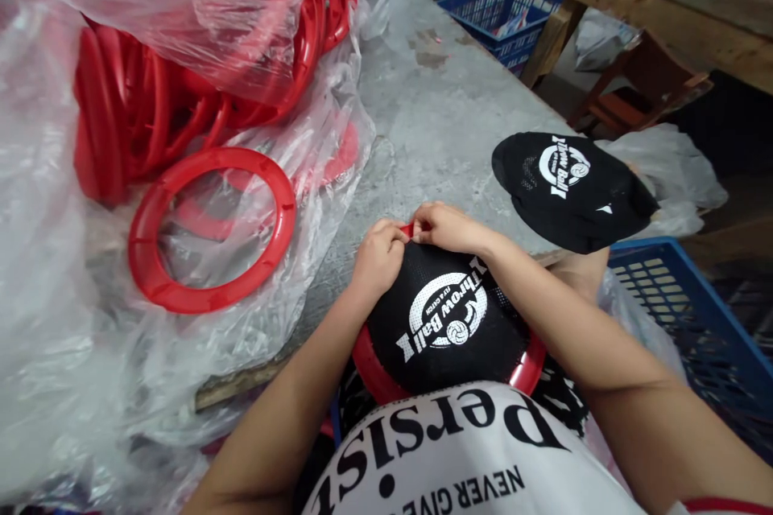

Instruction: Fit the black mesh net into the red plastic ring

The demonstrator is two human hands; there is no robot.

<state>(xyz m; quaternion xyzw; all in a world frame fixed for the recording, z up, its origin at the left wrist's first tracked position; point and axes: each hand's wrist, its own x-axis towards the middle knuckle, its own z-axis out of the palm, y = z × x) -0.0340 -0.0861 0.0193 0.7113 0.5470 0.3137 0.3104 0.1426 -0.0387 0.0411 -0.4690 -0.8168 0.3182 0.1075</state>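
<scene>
Against my lap and the table edge lies a black mesh cover [435, 273] printed "Throw Ball" in white. A red ring [373, 366] shows around its lower edge. At the far edge, my left hand [382, 253] pinches the cover and the red rim. Right beside it, my right hand [444, 227] pinches the same edge, fingertips almost touching the left ones. A bit of red shows between the two hands. Over to the right, another black printed cover [573, 191] rests on the table edge. A loose red ring [211, 299] lies on clear plastic at the left.
Clear plastic bags [247, 16] hold many red rings [157, 105] at the back left. The grey table [435, 96] stretches away from me. Blue crates stand at the back [483, 0] and at my right [713, 298]. A wooden chair [646, 84] stands beyond.
</scene>
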